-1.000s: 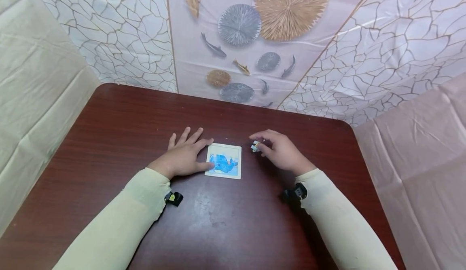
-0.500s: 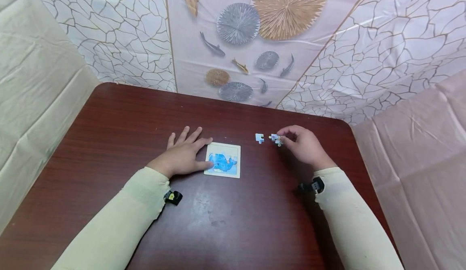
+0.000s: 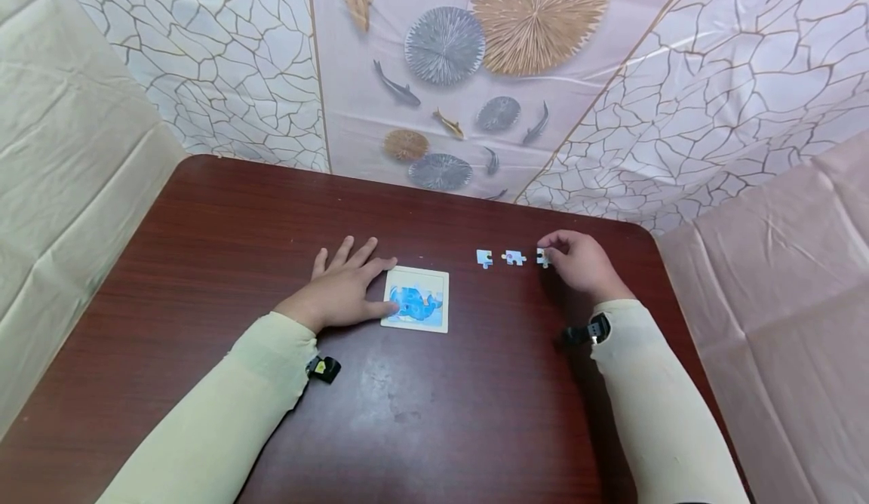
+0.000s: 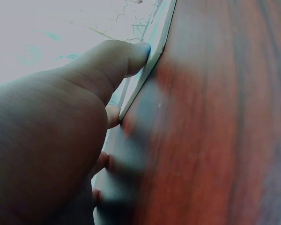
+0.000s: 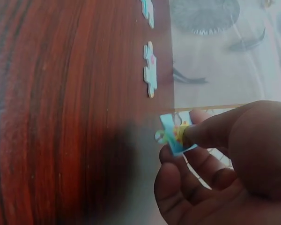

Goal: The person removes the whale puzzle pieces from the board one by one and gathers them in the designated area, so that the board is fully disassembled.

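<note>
My left hand point(image 3: 339, 293) lies with spread, straight fingers at the left edge of a square puzzle board point(image 3: 433, 326). Its thumb rests on the board's blue whale picture point(image 3: 419, 304), also seen edge-on in the left wrist view. At the right, my right hand point(image 3: 585, 262) pinches a jigsaw piece point(image 5: 171, 133) between thumb and fingers. That piece is pale blue with a yellow patch and tilts just off the table in the right wrist view. Two more pieces lie in a row left of it: a middle jigsaw piece point(image 3: 514, 258) and a left jigsaw piece point(image 3: 484, 258).
The dark red-brown wooden table point(image 3: 421, 421) runs back to a patterned cloth wall point(image 3: 258, 59). Plain cloth hangs along the left and right sides. A black wrist strap point(image 3: 589, 332) circles the right sleeve, another strap point(image 3: 323, 369) the left.
My right hand has moved rightward, leaving first the left piece, then the middle piece on the table, and carries a third one. The left hand has stayed on the board.
</note>
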Demonstrator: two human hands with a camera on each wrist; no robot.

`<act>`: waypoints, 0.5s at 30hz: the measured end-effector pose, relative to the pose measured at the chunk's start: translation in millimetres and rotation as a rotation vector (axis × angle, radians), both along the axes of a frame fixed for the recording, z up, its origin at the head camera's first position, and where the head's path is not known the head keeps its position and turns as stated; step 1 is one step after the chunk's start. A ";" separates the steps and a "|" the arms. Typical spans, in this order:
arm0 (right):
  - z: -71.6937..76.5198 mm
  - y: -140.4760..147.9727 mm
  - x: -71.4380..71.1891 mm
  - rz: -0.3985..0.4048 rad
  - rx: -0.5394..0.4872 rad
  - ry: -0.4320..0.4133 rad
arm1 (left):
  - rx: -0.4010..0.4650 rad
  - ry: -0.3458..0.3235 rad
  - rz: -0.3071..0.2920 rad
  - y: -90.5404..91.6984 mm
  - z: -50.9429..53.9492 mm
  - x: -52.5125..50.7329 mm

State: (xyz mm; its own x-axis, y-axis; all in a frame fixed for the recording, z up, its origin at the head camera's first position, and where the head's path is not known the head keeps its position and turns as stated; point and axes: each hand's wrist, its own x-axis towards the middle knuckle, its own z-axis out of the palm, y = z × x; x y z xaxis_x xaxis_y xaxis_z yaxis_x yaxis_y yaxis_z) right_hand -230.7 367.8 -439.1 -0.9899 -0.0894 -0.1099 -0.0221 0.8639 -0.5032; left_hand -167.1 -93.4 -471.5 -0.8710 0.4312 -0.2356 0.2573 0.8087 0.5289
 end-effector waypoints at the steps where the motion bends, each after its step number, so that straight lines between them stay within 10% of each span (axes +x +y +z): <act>1: -0.5 -0.1 -1.4 -0.003 0.001 -0.006 | -0.001 0.001 0.000 -0.1 -0.2 -0.1; 15: -14.3 -9.9 -12.9 -0.059 0.028 -0.049 | 0.000 -0.004 -0.003 -0.6 -2.6 -0.7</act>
